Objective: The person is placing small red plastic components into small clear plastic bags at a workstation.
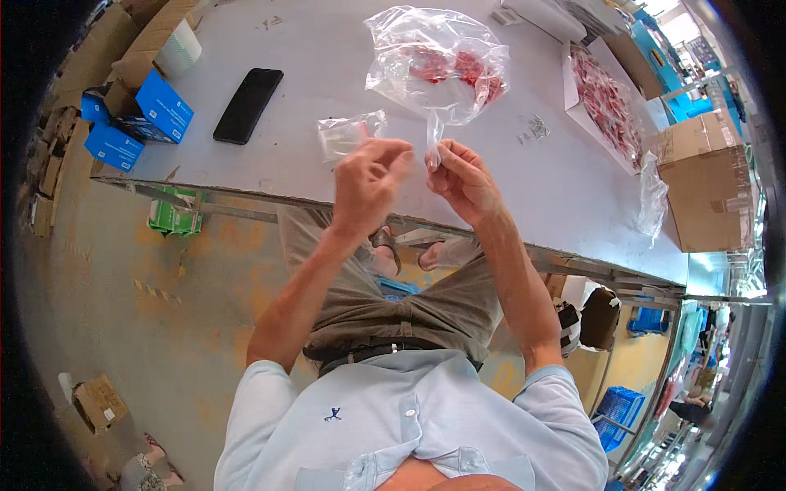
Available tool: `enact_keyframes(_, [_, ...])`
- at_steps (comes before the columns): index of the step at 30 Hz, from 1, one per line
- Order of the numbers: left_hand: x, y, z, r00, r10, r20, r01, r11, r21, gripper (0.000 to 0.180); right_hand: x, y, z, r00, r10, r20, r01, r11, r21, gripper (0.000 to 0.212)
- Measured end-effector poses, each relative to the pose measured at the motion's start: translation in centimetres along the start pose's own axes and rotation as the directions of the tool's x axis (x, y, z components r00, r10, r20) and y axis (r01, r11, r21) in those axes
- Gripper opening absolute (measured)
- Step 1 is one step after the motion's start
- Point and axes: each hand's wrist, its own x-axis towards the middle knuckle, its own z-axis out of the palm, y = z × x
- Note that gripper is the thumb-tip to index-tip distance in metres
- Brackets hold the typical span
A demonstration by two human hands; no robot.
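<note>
- Right hand (467, 182), bare: its fingers are pinching the gathered neck of a large, clear, thin plastic bag (436, 41). Slick film could be slipping if the pinch slackens, leaving the neck loosening.
- Left hand (368, 178), bare: its fingers are curling just beside the neck, blurring (whether they are holding anything, I cannot tell).
- Large bag: its body is lying on the pale grey, flat desk (303, 61) beyond the hands, holding small red pieces (471, 69). A hard tug on the neck could be tearing the film and spilling them.
- Small, clear, flat plastic packet (338, 141): lying by the left hand; a sweeping wrist could be dragging it.
- Small, silvery, thin pieces (536, 128): lying loose to the right; a brushing forearm could be scattering them.
- White, shallow, open box (575, 100): standing farther right, carrying red packed pieces (610, 102).
- Black, rectangular phone (248, 106): lying well apart, left.
</note>
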Motion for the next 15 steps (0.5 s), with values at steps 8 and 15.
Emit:
enact_keyframes(8, [-0.5, 0.8, 3.8, 0.989, -0.144, 0.012, 0.145, 0.983, -0.115, 0.008, -2.1, -0.3, -0.6, 0.979, -0.101, -0.179, 0.051, 0.963, -0.266, 0.018])
enact_keyframes(15, [1.0, 0.0, 4.7, 0.997, -0.051, 0.051, 0.048, 0.996, 0.069, 0.008, -6.4, -2.8, -0.3, 0.724, -0.626, -0.29, 0.362, 0.702, -0.614, 0.011])
